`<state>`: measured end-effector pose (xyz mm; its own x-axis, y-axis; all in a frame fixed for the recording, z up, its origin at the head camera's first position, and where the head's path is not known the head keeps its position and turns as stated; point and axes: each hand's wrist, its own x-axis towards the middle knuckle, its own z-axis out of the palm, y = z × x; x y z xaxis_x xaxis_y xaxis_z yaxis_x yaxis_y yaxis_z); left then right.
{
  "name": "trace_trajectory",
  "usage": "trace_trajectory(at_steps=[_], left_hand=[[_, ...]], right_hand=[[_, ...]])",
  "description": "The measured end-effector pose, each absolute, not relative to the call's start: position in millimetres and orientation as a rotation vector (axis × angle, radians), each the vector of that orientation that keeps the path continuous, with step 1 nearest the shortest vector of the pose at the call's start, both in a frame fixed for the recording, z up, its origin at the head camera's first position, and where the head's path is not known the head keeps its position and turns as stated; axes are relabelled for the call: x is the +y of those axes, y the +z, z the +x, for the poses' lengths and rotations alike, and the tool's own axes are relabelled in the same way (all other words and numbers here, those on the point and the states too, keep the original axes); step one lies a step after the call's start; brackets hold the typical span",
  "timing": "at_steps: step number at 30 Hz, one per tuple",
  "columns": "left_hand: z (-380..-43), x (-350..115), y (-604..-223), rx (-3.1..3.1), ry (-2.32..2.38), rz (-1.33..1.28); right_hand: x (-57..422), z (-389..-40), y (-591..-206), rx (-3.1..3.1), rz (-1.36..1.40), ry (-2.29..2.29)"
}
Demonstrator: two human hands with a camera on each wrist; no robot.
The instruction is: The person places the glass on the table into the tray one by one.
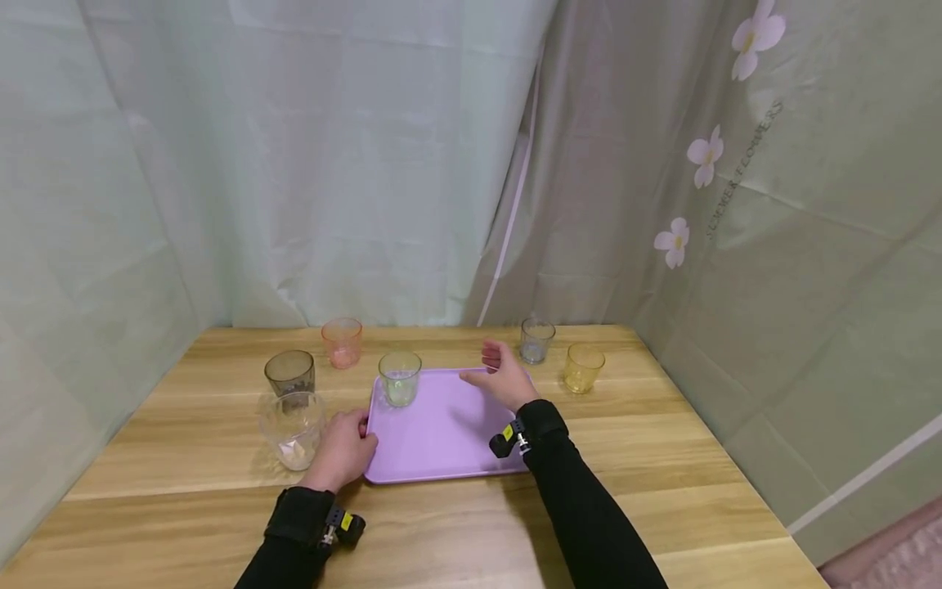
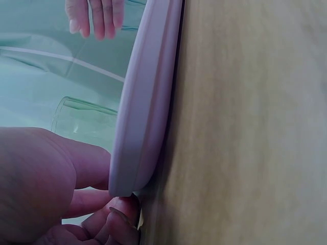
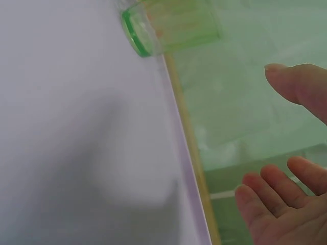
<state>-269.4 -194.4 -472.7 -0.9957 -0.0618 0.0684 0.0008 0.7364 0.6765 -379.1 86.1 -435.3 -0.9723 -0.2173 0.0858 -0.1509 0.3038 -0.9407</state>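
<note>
A purple tray (image 1: 449, 429) lies on the table, with a pale green glass (image 1: 401, 379) standing upright near its far left corner. My left hand (image 1: 342, 450) grips the tray's left edge. In the left wrist view its thumb lies against the rim (image 2: 140, 112) and the other fingers (image 2: 120, 224) curl at the underside. Over the tray's far right part hovers my right hand (image 1: 508, 378), thumb and fingers spread apart, holding nothing. The right wrist view shows that hand (image 3: 286, 204) apart from the green glass (image 3: 179, 25).
Left of the tray stand a clear glass (image 1: 293, 433), a dark grey-brown glass (image 1: 290, 375) and, farther back, a pink-orange glass (image 1: 342, 343). A greyish glass (image 1: 536, 342) and a yellow glass (image 1: 584, 370) stand to the right. Curtains (image 1: 353, 164) hang behind the wooden table (image 1: 184, 425).
</note>
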Motion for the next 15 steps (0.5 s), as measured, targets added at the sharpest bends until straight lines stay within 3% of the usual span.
trace_trajectory(at_steps=[15], left_hand=[[-270, -193, -474, -2.852, -1.121, 0.065]], right_hand=[[122, -388, -423, 2.509, -0.312, -1.905]])
